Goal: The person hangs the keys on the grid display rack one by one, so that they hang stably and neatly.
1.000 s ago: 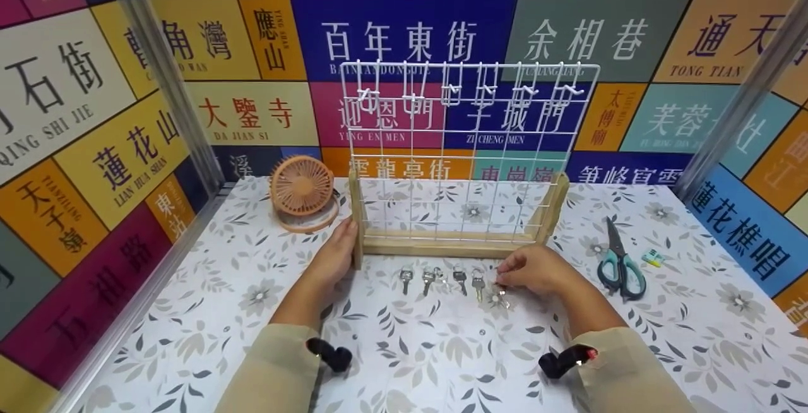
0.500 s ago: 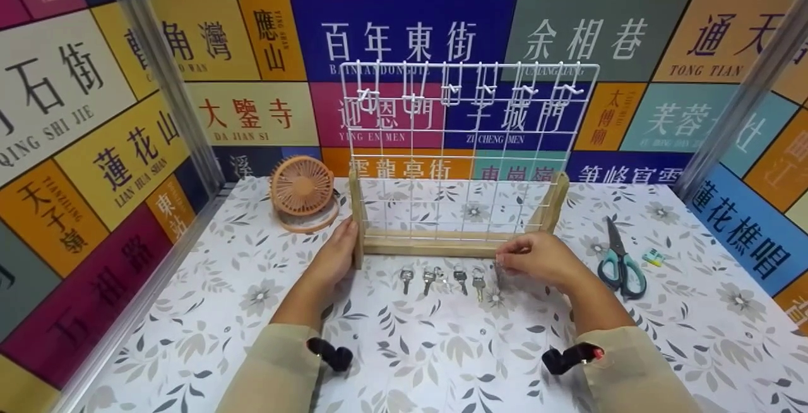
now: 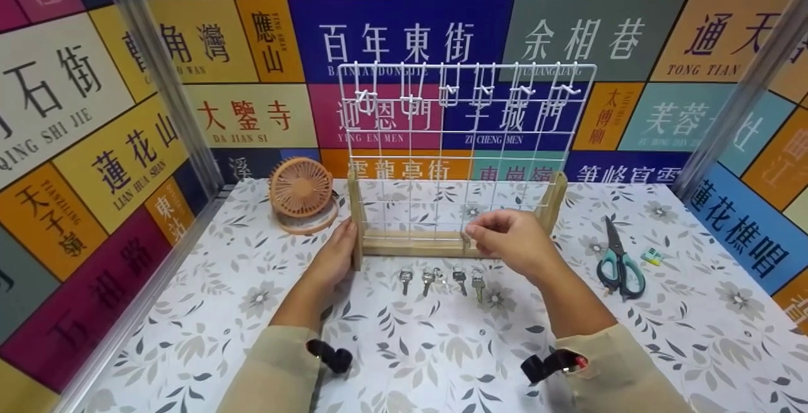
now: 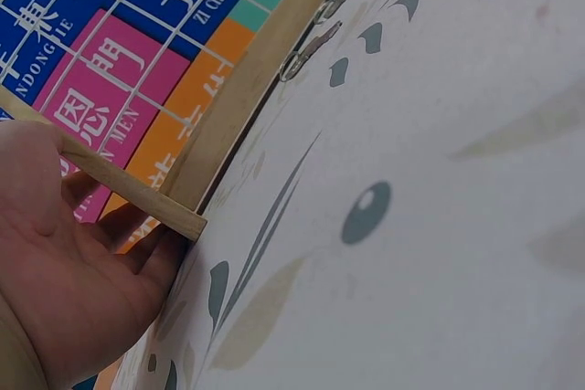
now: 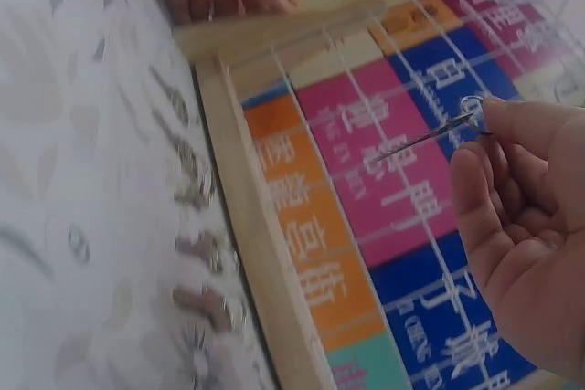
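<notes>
Right hand [image 3: 516, 241] hovers before wire grid [image 3: 470, 131], pinching key [image 5: 420, 140]

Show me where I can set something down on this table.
Bare cloth lies in front of the keys, between the sleeves; also left of the left hand, nearer than the fan, and right of the small packet. Crowded: the strip along the rack's wooden base, with the keys and right hand.
</notes>
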### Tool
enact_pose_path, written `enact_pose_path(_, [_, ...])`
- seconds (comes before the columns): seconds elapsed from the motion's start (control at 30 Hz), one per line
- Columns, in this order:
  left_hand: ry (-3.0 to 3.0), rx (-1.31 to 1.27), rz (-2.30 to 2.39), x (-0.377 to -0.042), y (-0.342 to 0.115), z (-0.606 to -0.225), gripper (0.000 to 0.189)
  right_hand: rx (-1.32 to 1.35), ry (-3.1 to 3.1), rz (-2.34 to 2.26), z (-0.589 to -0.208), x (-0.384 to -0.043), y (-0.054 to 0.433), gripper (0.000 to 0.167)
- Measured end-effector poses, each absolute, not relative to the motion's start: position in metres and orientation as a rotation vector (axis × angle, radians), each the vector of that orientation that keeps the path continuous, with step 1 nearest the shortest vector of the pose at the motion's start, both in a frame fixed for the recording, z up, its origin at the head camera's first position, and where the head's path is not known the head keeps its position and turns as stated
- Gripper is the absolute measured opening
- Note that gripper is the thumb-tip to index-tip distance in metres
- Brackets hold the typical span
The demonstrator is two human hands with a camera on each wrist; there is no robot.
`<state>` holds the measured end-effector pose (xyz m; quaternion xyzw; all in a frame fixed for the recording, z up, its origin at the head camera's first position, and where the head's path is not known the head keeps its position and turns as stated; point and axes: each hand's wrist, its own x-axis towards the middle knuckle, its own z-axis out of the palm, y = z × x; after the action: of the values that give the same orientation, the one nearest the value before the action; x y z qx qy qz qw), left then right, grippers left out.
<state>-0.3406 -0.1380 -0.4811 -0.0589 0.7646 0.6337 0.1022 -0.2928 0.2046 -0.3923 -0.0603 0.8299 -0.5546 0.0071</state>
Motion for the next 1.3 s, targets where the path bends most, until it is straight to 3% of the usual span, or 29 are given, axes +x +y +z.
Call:
enact_pose_path(0.67, [2.25, -0.188, 1.899, -0.34, -0.138, -0.481, 0.069, -0.4, 2.182, -2.312, -0.303, -0.301, 0.102, 0.02])
enact_pose_path(1.3, [2.29, -0.12, 1.904, -0.345, -0.137, -0.485, 0.073, -0.453, 1.688, -2.68, -0.263, -0.307, 0.048, 0.014])
